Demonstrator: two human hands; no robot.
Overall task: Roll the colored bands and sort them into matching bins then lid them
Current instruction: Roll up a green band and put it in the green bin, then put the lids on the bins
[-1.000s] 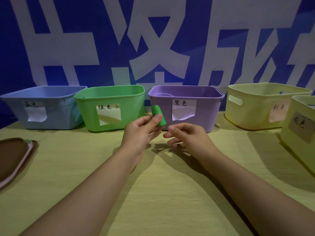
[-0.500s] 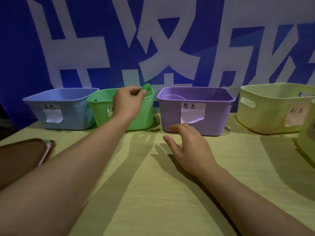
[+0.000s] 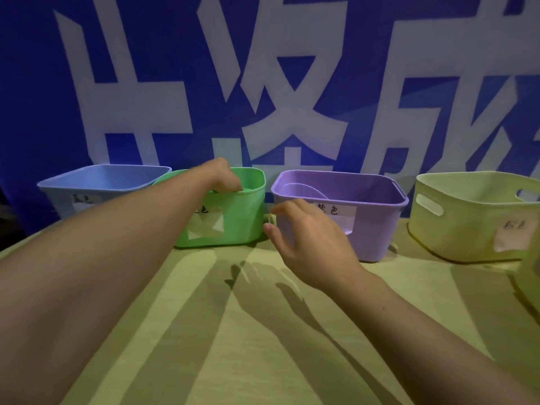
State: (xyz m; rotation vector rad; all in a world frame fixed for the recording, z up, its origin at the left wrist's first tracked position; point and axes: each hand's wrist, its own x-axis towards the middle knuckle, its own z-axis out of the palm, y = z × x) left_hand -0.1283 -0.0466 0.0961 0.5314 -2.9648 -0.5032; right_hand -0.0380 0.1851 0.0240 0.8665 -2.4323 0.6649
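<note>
Where a second ago it was pinching the green roll in front of the bins, the left hand (image 3: 223, 176) is now dipping into the green bin (image 3: 242, 217), fingers curled downward (roll hidden, grip uncertain); the right hand (image 3: 309, 244) is hovering slack-fingered over the counter (image 3: 263, 346), holding nothing.

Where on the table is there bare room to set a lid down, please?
The near table, between the forearms and in front of the bins, is bare. The back row is crowded: blue bin, green bin, purple bin, yellow bin nearly side by side.
</note>
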